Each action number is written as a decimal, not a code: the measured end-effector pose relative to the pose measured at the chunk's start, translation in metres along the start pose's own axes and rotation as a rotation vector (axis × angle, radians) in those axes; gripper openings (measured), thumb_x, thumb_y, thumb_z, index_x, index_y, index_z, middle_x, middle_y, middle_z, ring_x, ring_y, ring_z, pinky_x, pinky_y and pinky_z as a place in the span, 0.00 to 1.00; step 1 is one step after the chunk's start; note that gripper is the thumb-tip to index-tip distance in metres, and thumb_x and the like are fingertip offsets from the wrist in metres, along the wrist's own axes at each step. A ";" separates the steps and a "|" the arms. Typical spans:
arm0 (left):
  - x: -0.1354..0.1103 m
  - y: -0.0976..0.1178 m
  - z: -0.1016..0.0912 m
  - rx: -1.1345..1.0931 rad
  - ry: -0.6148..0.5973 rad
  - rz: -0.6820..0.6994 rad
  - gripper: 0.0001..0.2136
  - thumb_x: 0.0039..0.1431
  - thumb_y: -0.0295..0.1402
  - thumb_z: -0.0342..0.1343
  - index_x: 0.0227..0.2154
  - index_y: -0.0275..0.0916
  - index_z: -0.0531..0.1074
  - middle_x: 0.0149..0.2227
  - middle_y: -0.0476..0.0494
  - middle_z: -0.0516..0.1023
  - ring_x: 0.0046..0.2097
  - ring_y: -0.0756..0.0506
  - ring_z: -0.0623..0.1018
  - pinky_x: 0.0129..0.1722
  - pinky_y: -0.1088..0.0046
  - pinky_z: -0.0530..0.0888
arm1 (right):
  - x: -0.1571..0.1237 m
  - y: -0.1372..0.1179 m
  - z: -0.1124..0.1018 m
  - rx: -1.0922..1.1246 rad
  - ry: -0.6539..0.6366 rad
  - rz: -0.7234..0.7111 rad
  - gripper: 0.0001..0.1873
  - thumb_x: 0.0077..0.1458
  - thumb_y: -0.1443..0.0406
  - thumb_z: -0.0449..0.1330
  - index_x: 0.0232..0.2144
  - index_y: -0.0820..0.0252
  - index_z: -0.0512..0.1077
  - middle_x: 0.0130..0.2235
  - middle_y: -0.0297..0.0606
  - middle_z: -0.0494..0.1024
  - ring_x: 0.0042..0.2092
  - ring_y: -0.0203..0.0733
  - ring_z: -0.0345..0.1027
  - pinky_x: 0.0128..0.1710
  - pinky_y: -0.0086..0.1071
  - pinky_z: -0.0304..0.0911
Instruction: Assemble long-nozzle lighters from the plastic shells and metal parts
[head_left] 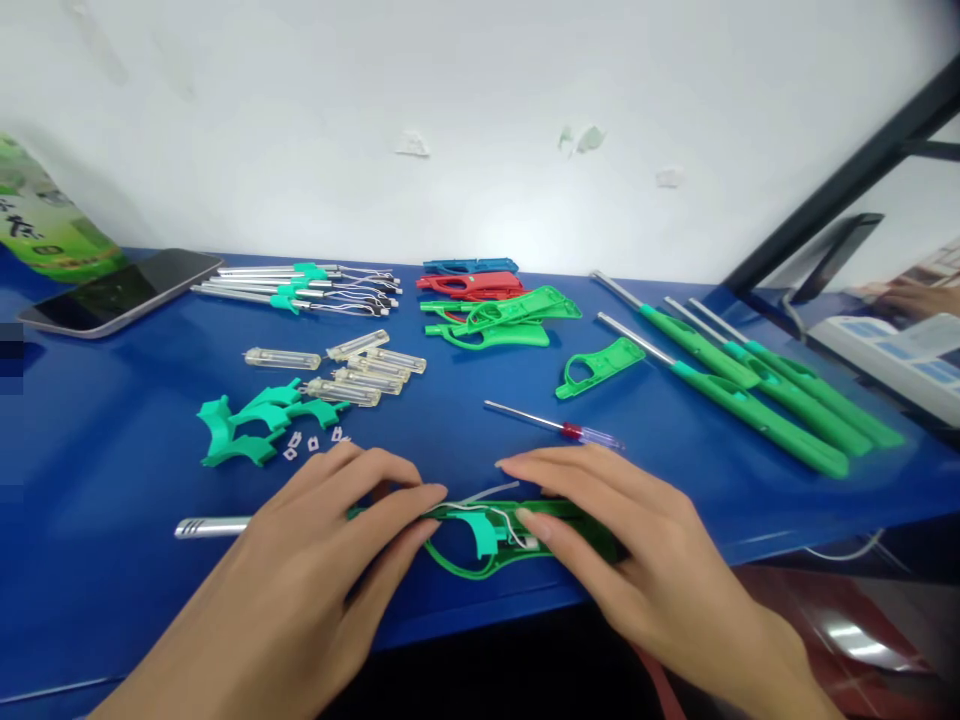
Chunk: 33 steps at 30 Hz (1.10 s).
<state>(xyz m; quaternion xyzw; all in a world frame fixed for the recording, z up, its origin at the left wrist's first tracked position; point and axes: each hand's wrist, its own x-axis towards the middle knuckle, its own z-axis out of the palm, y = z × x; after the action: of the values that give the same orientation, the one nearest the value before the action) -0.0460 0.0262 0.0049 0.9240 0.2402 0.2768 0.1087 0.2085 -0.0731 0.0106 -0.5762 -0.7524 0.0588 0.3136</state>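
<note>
On the front edge of the blue table lies an open green lighter shell (480, 575) with a finger loop. Inside it sit a teal trigger (484, 533) and a white wire (504, 512); a silver metal tube (214, 527) sticks out to the left. My left hand (337, 530) pinches the shell's front part with thumb and index finger, partly covering it. Over the handle end, my right hand (637, 530) holds the shell, its thumb by the wire's end and its fingers at the far side. A clear thin tube (491, 493) slants up between the hands.
Beyond my hands lie teal triggers (262, 410), clear fuel tanks (367, 377), metal tubes with wires (292, 287), green shell halves (510, 310) and a screwdriver (555, 424). Several assembled green lighters (757, 410) rest at right. A phone (127, 290) and bottle (52, 215) stand left.
</note>
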 end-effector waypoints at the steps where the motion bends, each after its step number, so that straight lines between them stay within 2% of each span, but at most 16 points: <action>1: 0.000 0.000 0.000 -0.011 -0.005 0.000 0.11 0.76 0.27 0.53 0.52 0.48 0.75 0.48 0.51 0.78 0.47 0.47 0.77 0.53 0.67 0.71 | 0.003 -0.001 0.001 0.011 0.004 -0.017 0.14 0.74 0.65 0.60 0.58 0.51 0.76 0.53 0.35 0.85 0.52 0.41 0.81 0.54 0.35 0.74; 5: -0.002 -0.001 0.000 -0.024 -0.017 0.009 0.12 0.75 0.25 0.53 0.52 0.49 0.75 0.47 0.51 0.77 0.45 0.47 0.76 0.49 0.68 0.72 | 0.009 0.000 0.003 0.107 0.017 -0.082 0.12 0.72 0.71 0.61 0.53 0.56 0.80 0.47 0.35 0.87 0.46 0.39 0.81 0.50 0.32 0.75; 13: -0.005 -0.003 0.002 -0.001 -0.054 0.038 0.14 0.74 0.23 0.52 0.55 0.47 0.74 0.49 0.48 0.75 0.45 0.46 0.74 0.46 0.67 0.72 | 0.006 0.002 0.001 0.147 0.053 -0.138 0.13 0.71 0.74 0.62 0.51 0.58 0.82 0.46 0.34 0.87 0.45 0.36 0.80 0.50 0.30 0.73; 21: -0.005 -0.003 0.000 0.000 -0.045 0.057 0.15 0.74 0.21 0.51 0.54 0.46 0.74 0.47 0.46 0.75 0.43 0.46 0.73 0.43 0.67 0.71 | 0.003 0.011 -0.003 -0.030 -0.005 -0.247 0.16 0.74 0.72 0.56 0.54 0.57 0.81 0.49 0.37 0.87 0.46 0.43 0.82 0.44 0.37 0.77; 26: -0.004 -0.002 0.001 0.000 -0.018 0.078 0.15 0.74 0.22 0.51 0.53 0.45 0.76 0.48 0.46 0.76 0.44 0.45 0.74 0.44 0.66 0.71 | 0.008 0.009 -0.008 -0.141 -0.043 -0.348 0.20 0.79 0.67 0.48 0.53 0.61 0.80 0.48 0.40 0.89 0.45 0.43 0.82 0.43 0.37 0.79; 33: -0.004 0.000 0.001 0.003 -0.019 0.062 0.10 0.75 0.23 0.52 0.49 0.44 0.74 0.47 0.47 0.76 0.45 0.45 0.73 0.48 0.65 0.70 | 0.007 0.011 -0.005 -0.138 0.022 -0.382 0.15 0.77 0.70 0.53 0.52 0.61 0.81 0.48 0.38 0.89 0.43 0.43 0.84 0.41 0.37 0.80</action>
<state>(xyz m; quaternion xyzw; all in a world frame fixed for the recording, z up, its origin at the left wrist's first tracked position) -0.0482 0.0240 0.0020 0.9338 0.2108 0.2708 0.1008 0.2194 -0.0642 0.0129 -0.4440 -0.8467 -0.0597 0.2871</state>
